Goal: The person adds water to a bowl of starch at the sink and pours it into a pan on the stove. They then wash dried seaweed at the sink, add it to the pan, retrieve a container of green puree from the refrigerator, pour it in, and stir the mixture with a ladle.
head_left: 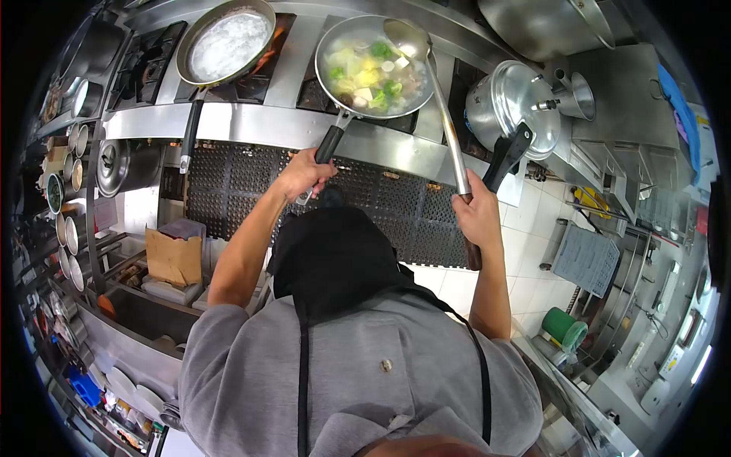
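Grey shirt [388, 373] cloth lies nearest the camera, with a black apron [327, 251] and its straps over it. Beyond it, the left hand [304, 177] has its fingers curled closed around the black handle of a frying pan [335, 97]. The right hand [478, 212] is closed around the brown grip of a long ladle [445, 110], whose bowl end is at the pan's far right side, over the food.

That pan sits on the stove [251, 122] and holds pale, cloudy liquid with green vegetables [381, 50], yellow pieces [368, 77] and white chunks. To its left, a second pan [232, 46] contains white, frothy-looking liquid; orange flame shows beside its right edge, and its handle points toward the person. To the right stands a pressure cooker [525, 107] with its lid on, hiding what is inside. Just beside it is a metal jug [582, 97], its contents too unclear to tell.
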A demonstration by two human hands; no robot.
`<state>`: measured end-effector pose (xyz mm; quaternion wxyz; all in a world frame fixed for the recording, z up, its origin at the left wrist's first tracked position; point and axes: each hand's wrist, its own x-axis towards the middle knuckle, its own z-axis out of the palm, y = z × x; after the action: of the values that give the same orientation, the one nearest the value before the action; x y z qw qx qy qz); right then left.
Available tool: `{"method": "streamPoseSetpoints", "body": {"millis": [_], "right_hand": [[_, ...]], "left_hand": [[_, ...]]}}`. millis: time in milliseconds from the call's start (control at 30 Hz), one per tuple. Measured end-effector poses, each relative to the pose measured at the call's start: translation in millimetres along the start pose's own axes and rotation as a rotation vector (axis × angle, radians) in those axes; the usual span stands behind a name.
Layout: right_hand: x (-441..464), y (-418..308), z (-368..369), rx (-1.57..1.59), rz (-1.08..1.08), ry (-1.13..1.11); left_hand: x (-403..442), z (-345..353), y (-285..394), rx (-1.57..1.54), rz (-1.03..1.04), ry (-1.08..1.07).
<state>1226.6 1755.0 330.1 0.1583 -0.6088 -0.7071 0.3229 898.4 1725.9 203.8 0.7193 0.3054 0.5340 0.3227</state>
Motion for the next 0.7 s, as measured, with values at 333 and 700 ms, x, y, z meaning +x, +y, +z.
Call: {"method": "streamPoseSetpoints", "body": {"millis": [333,700], "right_hand": [[-3,-16,-35,-0.09,-0.122,-0.047],[-14,-86,-65,-0.313,-0.266,-0.274]], "left_hand": [[-54,16,-14,0.012,0.11,0.081],[-217,13,-23,-0.097,0.106,0.245]]}}
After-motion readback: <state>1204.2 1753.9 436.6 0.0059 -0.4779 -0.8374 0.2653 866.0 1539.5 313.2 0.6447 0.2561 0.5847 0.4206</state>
